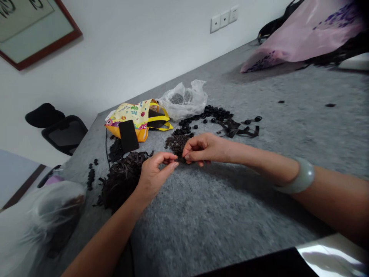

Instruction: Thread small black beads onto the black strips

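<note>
The small black piece (181, 159) is in the narrow pinch of the right hand (205, 149); the left hand (155, 175) is just beside it, fingers nearly closed, holding nothing I can tell. It seems light and soft, best taken by its edge with fingertips. A pile of black strips (122, 181) lies left, black buttons (215, 113) farther away.

No readable text or labels
</note>
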Demonstrator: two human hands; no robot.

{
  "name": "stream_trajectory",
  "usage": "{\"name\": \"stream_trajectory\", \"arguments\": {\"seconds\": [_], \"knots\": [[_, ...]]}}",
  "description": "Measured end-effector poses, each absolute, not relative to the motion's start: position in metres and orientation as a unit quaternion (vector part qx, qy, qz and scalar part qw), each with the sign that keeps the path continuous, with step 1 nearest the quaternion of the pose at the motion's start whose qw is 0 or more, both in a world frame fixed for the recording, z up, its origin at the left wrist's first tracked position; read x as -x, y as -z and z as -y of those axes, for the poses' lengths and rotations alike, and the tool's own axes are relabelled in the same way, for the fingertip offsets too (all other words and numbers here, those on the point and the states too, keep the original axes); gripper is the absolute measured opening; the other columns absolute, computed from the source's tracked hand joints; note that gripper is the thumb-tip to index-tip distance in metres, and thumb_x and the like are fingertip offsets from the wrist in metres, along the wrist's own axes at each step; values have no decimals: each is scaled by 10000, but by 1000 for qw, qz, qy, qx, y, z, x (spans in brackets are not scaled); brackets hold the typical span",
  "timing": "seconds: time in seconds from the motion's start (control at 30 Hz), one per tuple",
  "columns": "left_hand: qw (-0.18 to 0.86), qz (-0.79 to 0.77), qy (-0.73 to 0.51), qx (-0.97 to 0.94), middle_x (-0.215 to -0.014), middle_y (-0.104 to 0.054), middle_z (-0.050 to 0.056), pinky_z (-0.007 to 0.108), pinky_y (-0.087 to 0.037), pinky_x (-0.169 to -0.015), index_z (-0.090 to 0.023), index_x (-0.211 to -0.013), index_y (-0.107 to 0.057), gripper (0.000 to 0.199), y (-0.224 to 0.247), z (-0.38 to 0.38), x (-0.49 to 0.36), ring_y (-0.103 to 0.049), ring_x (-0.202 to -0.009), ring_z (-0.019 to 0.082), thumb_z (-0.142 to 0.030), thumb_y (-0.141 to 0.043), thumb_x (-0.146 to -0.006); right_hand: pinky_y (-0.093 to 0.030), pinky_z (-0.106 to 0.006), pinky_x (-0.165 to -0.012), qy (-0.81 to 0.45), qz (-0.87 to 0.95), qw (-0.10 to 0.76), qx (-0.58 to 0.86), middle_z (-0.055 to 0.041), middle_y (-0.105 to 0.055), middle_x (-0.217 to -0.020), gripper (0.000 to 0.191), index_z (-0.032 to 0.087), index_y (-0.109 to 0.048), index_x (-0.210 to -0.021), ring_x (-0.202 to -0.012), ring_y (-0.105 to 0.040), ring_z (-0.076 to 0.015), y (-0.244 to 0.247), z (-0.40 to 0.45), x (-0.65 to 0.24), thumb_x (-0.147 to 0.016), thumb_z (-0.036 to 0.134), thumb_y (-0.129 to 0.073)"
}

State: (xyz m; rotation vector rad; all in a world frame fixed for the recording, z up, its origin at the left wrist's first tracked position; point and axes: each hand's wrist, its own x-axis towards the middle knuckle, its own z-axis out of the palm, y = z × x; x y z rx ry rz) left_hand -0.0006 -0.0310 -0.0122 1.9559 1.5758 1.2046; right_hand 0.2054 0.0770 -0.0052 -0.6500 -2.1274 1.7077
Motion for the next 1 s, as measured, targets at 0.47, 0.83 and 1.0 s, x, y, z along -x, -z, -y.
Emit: {"name": "stream_trajectory", "arguments": {"seconds": [0.47,0.83,1.0], "knots": [[111,-545,-391,-733,-822,-739,15,299,-556,-743,-231,-885,-727,60,10,33,-3,-685,-766,176,-201,-714,-834,-417,-169,-445,-588,743,197,253,20,-639,-688,69,157,-660,-791,-505,-536,-58,1,-65,-201,-751,213,-657],[237,-592,-436,-635,-818,-751,22,295,-552,-711,-214,-924,-740,125,17,32,-4,-696,-769,181,-233,-720,-803,-411,-181,-460,-580,755,187,242,32,-600,-663,101,160,-655,-829,-530,-531,-74,9,-70,-200,-762,235,-657],[275,-588,-455,-610,-754,-738,12,264,-541,-645,-199,-873,-727,108,15,30,-7,-693,-690,156,-246,-727,-776,-409,-175,-464,-582,751,203,237,27,-603,-671,115,154,-646,-818,-523,-525,-65,11,-67,-198,-772,258,-666]]}}
